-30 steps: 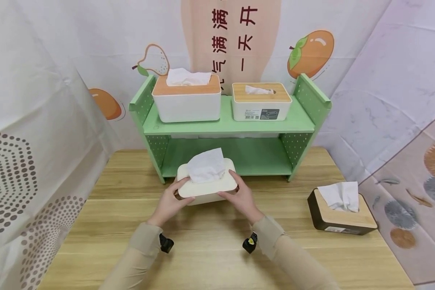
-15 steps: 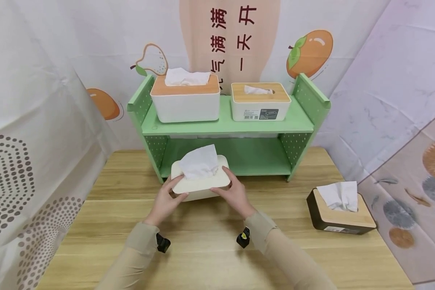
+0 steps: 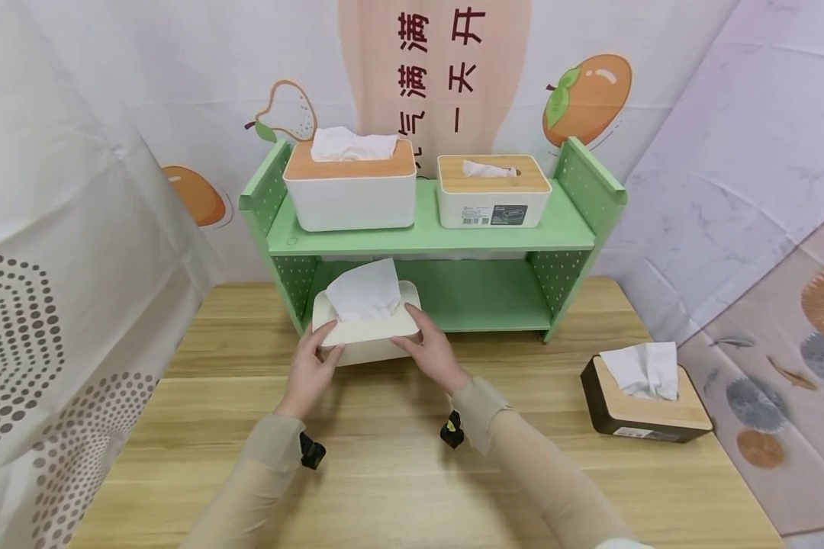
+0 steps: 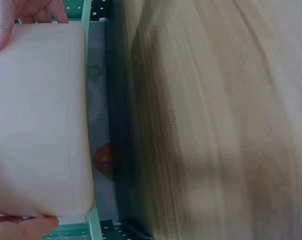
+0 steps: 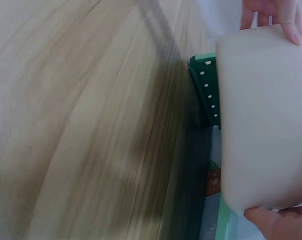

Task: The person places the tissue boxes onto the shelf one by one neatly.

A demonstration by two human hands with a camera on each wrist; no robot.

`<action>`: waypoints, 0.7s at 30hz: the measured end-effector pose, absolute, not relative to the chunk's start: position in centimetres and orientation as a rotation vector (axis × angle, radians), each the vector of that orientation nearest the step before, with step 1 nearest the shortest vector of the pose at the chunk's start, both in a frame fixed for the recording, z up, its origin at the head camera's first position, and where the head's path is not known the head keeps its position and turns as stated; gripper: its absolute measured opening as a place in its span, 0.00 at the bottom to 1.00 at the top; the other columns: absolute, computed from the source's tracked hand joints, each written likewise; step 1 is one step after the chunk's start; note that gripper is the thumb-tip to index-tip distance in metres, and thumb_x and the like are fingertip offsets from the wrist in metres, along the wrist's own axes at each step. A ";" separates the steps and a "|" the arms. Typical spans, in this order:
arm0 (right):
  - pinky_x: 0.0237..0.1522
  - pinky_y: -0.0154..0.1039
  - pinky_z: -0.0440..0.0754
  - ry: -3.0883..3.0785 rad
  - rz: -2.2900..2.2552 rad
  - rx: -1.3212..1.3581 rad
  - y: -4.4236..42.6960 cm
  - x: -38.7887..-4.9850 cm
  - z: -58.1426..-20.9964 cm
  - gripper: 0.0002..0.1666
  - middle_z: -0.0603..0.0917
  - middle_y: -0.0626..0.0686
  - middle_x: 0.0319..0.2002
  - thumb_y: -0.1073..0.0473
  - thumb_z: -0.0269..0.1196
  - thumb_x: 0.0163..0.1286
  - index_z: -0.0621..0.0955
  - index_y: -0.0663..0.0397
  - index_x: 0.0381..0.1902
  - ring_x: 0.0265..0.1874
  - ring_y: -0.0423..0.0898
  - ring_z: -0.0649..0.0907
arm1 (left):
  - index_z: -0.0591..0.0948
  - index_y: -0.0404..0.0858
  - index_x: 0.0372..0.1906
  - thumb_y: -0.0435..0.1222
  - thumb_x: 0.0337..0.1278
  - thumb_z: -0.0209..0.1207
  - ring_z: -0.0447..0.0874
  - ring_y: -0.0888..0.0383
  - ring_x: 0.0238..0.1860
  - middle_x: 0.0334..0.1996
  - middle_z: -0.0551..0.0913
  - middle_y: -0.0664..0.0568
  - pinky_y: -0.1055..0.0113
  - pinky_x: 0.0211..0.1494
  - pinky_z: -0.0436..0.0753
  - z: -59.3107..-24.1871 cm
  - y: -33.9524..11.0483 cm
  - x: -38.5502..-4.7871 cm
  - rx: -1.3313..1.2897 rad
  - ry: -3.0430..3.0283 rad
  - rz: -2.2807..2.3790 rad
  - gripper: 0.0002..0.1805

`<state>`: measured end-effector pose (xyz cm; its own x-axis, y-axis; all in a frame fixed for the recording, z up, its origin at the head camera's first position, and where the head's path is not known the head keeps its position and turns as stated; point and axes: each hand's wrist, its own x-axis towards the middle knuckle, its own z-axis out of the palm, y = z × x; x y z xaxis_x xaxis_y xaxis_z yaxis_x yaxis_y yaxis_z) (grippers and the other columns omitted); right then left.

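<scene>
Both my hands gripped the cream tissue box, not yet set on the green shelf; two white boxes stood there, the black box apparently still to shelve.

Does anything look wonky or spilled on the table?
I see nothing spilled or broken. The black tissue box sits askew on the table, apart from the green shelf. The cream tissue box is slanted too, but the left hand and right hand hold it.
</scene>
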<state>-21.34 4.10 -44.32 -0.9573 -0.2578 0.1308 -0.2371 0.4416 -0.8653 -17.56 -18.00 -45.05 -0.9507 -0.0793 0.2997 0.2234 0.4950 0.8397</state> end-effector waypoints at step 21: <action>0.67 0.56 0.62 2.721 -1.464 -0.467 2.5 -23.0 -43.7 0.30 0.56 0.67 0.71 0.51 0.53 0.73 0.64 0.45 0.71 0.71 0.61 0.58 | 0.74 0.33 0.61 0.32 0.64 0.56 0.59 0.39 0.69 0.70 0.59 0.36 0.46 0.64 0.69 -43.9 -18.3 -20.0 -0.025 -2.492 -1.320 0.21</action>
<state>-23.04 2.55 -43.66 -0.9551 -0.2683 0.1257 -0.2527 0.5160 -0.8185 -19.98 -18.33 -43.86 -0.9486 -0.1324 0.2874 0.1634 0.5728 0.8032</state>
